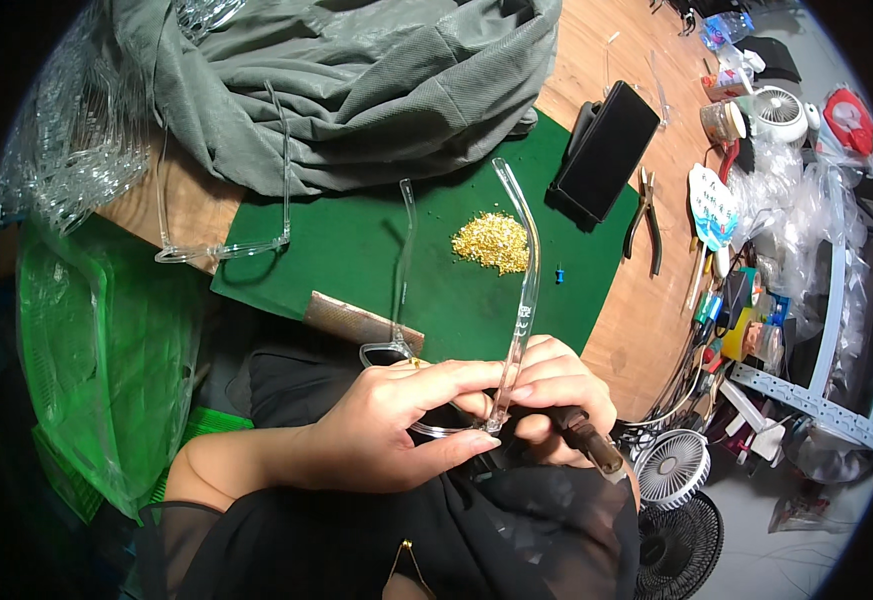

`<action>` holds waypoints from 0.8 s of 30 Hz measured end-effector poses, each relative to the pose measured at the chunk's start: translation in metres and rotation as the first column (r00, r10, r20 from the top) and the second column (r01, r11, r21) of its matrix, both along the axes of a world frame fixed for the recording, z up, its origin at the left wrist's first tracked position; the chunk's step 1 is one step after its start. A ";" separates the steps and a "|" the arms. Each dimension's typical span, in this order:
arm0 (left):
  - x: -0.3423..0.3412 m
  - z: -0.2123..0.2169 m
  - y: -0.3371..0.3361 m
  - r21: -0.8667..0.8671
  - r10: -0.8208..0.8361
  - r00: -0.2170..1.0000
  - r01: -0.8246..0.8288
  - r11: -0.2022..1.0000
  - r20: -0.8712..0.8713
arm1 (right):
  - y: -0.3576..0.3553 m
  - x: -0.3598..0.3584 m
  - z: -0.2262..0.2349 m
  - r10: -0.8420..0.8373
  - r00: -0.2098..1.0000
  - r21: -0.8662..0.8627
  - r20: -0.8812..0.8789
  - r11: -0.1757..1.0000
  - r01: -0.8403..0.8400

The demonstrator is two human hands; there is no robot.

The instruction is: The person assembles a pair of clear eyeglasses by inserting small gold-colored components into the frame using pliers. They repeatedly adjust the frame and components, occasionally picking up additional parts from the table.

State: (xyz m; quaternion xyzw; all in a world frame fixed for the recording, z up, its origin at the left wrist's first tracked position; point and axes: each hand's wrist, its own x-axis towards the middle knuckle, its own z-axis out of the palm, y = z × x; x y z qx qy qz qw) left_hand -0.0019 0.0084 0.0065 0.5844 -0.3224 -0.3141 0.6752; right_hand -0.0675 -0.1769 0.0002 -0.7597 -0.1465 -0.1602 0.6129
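My left hand [386, 420] holds a pair of clear plastic eyeglasses [523, 310] near the hinge, with thumb and fingers closed round the frame. Both temples point away from me, over the green mat [336, 255]. Close beside it, my right hand [566, 385] is wrapped round a dark, pen-like tool [588, 440] with a brownish end pointing to the lower right. Its fingertips also meet the eyeglasses at the hinge; the tool's working tip is hidden. Beyond the hands lies a heap of small gold-coloured metal pieces [491, 242], with a blue pin [559, 273] to its right.
Another clear pair of eyeglasses [287, 180] lies at the mat's left, by a grey cloth [356, 90]. Many clear frames [76, 160] are piled far left. A phone [611, 150] and pliers [641, 225] lie right. A brown block [356, 322] sits at the mat's near edge.
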 end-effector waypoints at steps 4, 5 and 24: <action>0.004 -0.001 0.004 -0.008 -0.028 0.999 0.028 1.000 0.033 | -0.027 -0.010 0.006 0.011 0.984 -0.318 -0.177 0.946 -0.068; 0.005 -0.001 0.005 -0.008 -0.036 0.998 0.037 0.999 0.054 | -0.031 -0.011 0.009 0.019 0.958 -0.420 -0.285 0.896 -0.142; 0.003 -0.003 0.007 0.052 -0.016 1.000 0.015 0.999 0.006 | -0.021 0.006 0.045 0.255 0.431 -0.035 -0.866 0.828 -0.559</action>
